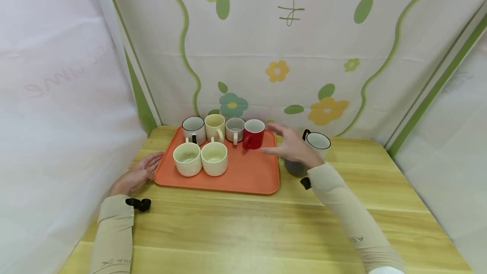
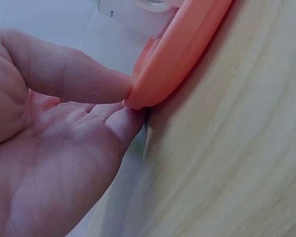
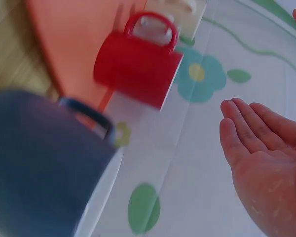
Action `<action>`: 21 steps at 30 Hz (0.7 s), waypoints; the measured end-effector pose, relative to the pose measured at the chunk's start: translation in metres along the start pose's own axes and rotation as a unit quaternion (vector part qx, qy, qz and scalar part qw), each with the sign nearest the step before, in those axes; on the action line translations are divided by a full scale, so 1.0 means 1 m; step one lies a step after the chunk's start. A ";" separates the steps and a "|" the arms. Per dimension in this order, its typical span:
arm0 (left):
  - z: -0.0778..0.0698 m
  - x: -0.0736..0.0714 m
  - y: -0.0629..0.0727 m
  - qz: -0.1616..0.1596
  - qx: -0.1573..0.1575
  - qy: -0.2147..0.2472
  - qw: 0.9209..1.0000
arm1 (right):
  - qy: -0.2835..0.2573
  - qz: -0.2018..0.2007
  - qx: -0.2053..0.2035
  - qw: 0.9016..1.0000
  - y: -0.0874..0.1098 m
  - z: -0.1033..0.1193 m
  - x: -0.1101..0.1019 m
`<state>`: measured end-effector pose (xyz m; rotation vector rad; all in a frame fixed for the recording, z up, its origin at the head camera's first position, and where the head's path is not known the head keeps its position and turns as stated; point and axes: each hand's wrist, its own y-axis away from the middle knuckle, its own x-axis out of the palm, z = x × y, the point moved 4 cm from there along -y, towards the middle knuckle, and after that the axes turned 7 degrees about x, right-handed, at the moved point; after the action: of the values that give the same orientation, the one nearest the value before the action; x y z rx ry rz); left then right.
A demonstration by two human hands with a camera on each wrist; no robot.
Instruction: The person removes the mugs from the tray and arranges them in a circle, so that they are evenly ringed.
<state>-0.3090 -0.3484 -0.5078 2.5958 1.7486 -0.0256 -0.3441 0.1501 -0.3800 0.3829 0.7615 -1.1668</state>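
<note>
My left hand (image 1: 138, 174) is at the left end of an orange tray (image 1: 249, 176), its thumb and a finger pinching the rim (image 2: 163, 74). On the tray's back row stand a white mug with black rim (image 1: 192, 129), a pale yellow mug (image 1: 214, 125), a grey ribbed mug (image 1: 231, 135) and a red mug (image 1: 255, 135). Two cream mugs (image 1: 187, 165) (image 1: 214, 164) stand side by side in front. My right hand (image 1: 289, 145) reaches over the tray's right edge close to the red mug, fingers extended, holding nothing.
Right of the tray, a dark grey mug (image 1: 294, 167) stands partly hidden by my right hand. Beside it is a white mug with black rim and handle (image 1: 318, 142). A flowered curtain (image 1: 251, 54) hangs behind the wooden table (image 1: 228, 231).
</note>
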 end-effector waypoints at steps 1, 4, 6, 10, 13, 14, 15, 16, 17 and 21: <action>0.000 0.000 0.000 -0.001 -0.001 -0.001 1.000 | -0.003 -0.001 -0.007 1.000 -0.003 0.004 0.007; 0.000 0.000 -0.001 -0.004 -0.004 -0.002 1.000 | -0.015 0.000 -0.023 1.000 -0.013 0.014 0.027; 0.000 0.000 -0.001 -0.004 -0.006 0.000 1.000 | -0.027 0.002 -0.029 0.999 -0.017 0.020 0.040; -0.001 0.001 -0.002 -0.002 -0.004 0.005 1.000 | -0.045 0.005 -0.027 0.999 -0.024 0.031 0.064; -0.002 0.002 -0.003 0.002 -0.001 0.002 1.000 | -0.053 0.003 -0.013 0.999 -0.028 0.034 0.082; -0.002 0.002 -0.003 0.001 -0.002 0.000 1.000 | -0.055 0.002 -0.008 0.998 -0.028 0.035 0.088; -0.002 0.002 -0.003 0.001 -0.002 -0.002 1.000 | -0.060 0.001 -0.004 0.998 -0.029 0.034 0.094; -0.002 0.002 -0.002 0.002 -0.003 -0.005 1.000 | -0.064 0.002 -0.002 0.998 -0.030 0.035 0.101; -0.002 0.002 -0.002 0.001 -0.005 -0.008 1.000 | -0.073 0.006 0.001 0.997 -0.031 0.034 0.107; -0.002 0.001 0.000 -0.004 -0.013 -0.015 1.000 | -0.097 0.019 0.002 0.995 -0.034 0.034 0.130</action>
<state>-0.3088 -0.3474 -0.5063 2.5570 1.7393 -0.0412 -0.3401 0.0274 -0.4444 0.2819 0.5808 -1.1518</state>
